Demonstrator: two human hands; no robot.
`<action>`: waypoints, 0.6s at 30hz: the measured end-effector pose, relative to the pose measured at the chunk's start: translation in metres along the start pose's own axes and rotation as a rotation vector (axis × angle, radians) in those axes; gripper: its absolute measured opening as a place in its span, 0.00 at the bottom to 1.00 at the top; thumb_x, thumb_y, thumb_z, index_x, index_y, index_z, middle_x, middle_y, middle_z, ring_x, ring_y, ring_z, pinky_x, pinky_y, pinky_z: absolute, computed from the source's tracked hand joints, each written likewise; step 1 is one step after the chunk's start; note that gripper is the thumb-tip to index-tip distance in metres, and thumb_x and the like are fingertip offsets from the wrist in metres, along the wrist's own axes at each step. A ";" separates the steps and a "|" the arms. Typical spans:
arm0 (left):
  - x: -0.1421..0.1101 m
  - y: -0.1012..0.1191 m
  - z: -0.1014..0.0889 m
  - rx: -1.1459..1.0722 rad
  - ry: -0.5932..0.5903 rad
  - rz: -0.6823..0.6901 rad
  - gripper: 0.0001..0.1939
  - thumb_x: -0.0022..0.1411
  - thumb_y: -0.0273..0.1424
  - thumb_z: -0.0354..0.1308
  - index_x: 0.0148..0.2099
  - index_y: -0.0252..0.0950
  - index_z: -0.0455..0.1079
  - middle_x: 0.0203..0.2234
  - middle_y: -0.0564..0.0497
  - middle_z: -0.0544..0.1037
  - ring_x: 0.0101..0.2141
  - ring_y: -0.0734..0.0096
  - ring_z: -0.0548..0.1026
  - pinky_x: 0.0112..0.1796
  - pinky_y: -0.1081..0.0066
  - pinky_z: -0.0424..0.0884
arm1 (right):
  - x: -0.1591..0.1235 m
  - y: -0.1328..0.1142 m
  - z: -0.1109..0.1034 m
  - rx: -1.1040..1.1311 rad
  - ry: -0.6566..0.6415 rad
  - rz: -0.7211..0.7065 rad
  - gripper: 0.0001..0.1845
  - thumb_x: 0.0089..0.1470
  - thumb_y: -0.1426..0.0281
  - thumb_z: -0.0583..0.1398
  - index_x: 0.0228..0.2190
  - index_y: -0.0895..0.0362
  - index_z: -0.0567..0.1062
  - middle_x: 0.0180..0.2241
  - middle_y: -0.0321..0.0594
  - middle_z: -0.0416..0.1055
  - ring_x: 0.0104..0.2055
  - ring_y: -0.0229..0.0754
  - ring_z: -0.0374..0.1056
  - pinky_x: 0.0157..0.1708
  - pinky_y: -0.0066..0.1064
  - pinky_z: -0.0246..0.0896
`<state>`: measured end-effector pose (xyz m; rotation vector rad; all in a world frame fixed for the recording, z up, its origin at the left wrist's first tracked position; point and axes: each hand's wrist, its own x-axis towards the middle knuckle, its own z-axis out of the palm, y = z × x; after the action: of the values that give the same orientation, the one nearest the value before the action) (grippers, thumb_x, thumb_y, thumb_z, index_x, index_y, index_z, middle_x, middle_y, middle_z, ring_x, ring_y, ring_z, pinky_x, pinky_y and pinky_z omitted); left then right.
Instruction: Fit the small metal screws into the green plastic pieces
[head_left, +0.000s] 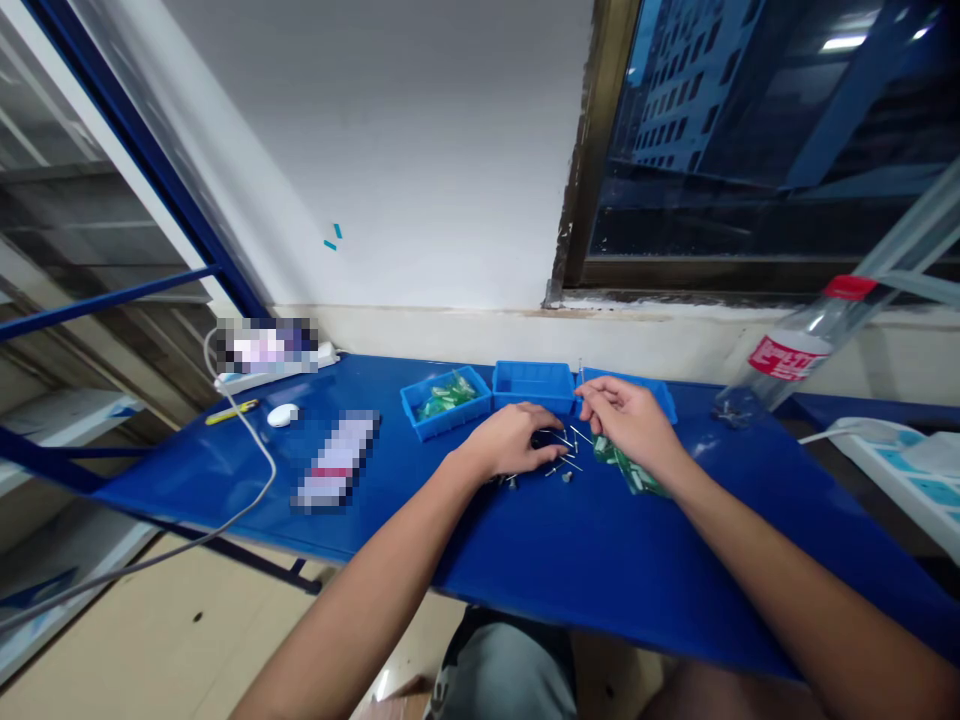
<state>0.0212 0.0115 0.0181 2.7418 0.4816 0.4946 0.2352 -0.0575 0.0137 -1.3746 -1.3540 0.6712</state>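
My right hand is closed in a pinch on a thin silvery screw-like piece that points upward. My left hand curves over a loose pile of similar thin metal pieces, thumb and fingers apart. Whether its fingertips touch the pile I cannot tell. Beneath my right wrist lie green translucent packets on the blue table. Behind my hands stand a blue bin with more green packets, a middle blue bin, and a right blue bin partly hidden by my right hand.
At the right stands a plastic bottle with a red cap. Left on the table are a yellow cutter, a white mouse-like object, a blurred-out flat item and a grey cable. The wall bounds the back.
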 end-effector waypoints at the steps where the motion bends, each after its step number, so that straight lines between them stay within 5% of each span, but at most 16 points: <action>1: 0.000 0.000 0.001 0.006 -0.021 -0.004 0.20 0.68 0.40 0.62 0.57 0.34 0.77 0.52 0.40 0.81 0.52 0.54 0.79 0.55 0.61 0.73 | 0.001 -0.003 0.001 -0.055 -0.007 0.011 0.19 0.62 0.52 0.61 0.35 0.55 0.78 0.26 0.39 0.77 0.21 0.37 0.68 0.22 0.29 0.61; 6: 0.001 -0.003 0.003 0.057 -0.046 -0.028 0.17 0.69 0.35 0.62 0.56 0.34 0.78 0.49 0.41 0.83 0.49 0.57 0.80 0.51 0.64 0.74 | 0.000 -0.010 0.001 -0.314 -0.014 0.023 0.24 0.66 0.51 0.56 0.29 0.54 0.77 0.22 0.38 0.77 0.20 0.41 0.72 0.25 0.32 0.65; 12: 0.001 -0.007 0.006 0.054 -0.021 -0.029 0.13 0.68 0.30 0.61 0.53 0.36 0.79 0.47 0.44 0.84 0.47 0.58 0.81 0.50 0.65 0.73 | -0.014 0.000 -0.003 -0.815 -0.093 -0.367 0.10 0.65 0.68 0.59 0.44 0.52 0.80 0.41 0.44 0.82 0.42 0.48 0.77 0.38 0.35 0.67; 18: 0.001 -0.007 0.006 0.034 0.047 -0.038 0.12 0.69 0.30 0.58 0.50 0.37 0.80 0.44 0.44 0.84 0.44 0.58 0.81 0.47 0.66 0.74 | -0.028 -0.003 0.008 -1.215 -0.209 -0.316 0.10 0.64 0.76 0.57 0.38 0.53 0.79 0.32 0.47 0.79 0.41 0.51 0.75 0.28 0.34 0.56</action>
<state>0.0229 0.0166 0.0111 2.7529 0.5572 0.5473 0.2212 -0.0821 0.0070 -1.9350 -2.2398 -0.3475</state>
